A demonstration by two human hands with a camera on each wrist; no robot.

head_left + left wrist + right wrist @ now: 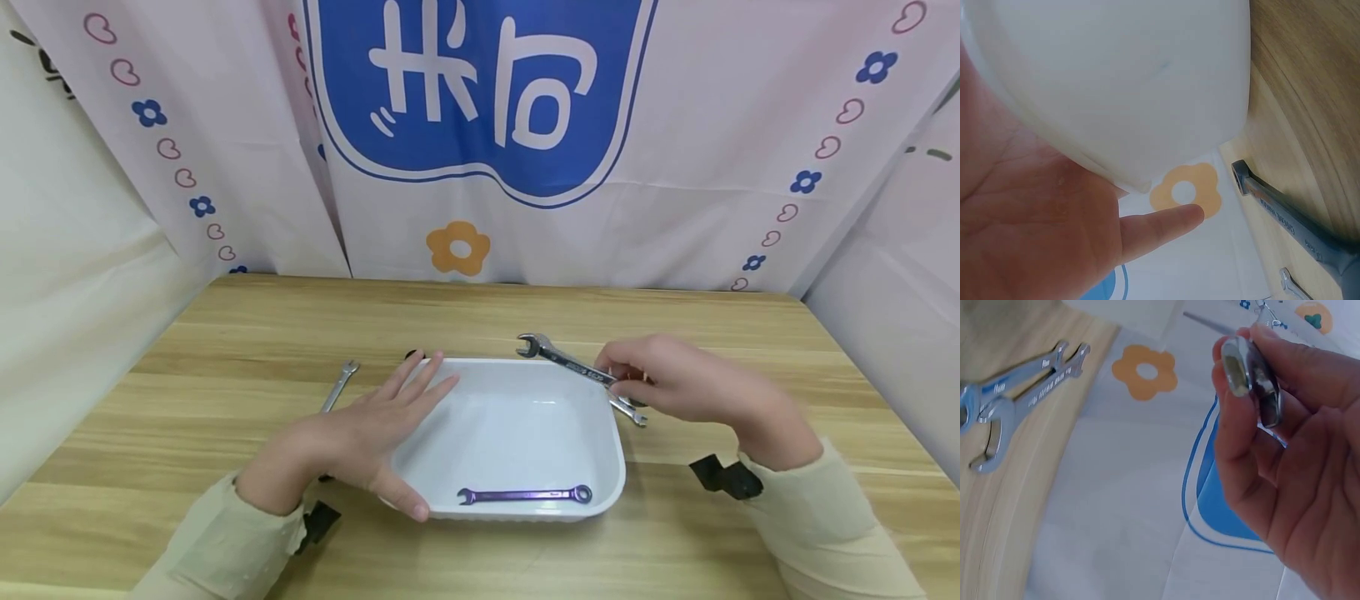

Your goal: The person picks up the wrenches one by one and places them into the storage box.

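Observation:
A white rectangular tray [517,433] sits on the table, with a purple wrench [525,495] lying inside along its front wall. My left hand [367,437], fingers spread and straight, lies over the tray's left side, its thumb at the front rim. Over the back right corner, my right hand [667,379] pinches a silver wrench [562,358] between thumb and fingers. The wrench's open jaw end points left and up. Its other end, partly covered by fingers in the head view, faces the camera as a thick metal head [1250,375] in the right wrist view.
Beside the tray's right rim, one small wrench end [628,410] shows; the right wrist view has two silver wrenches [1029,394] on the table. Left of the tray lie a small silver wrench [341,386] and a dark wrench [1291,219]. A printed cloth [247,208] hangs behind the table.

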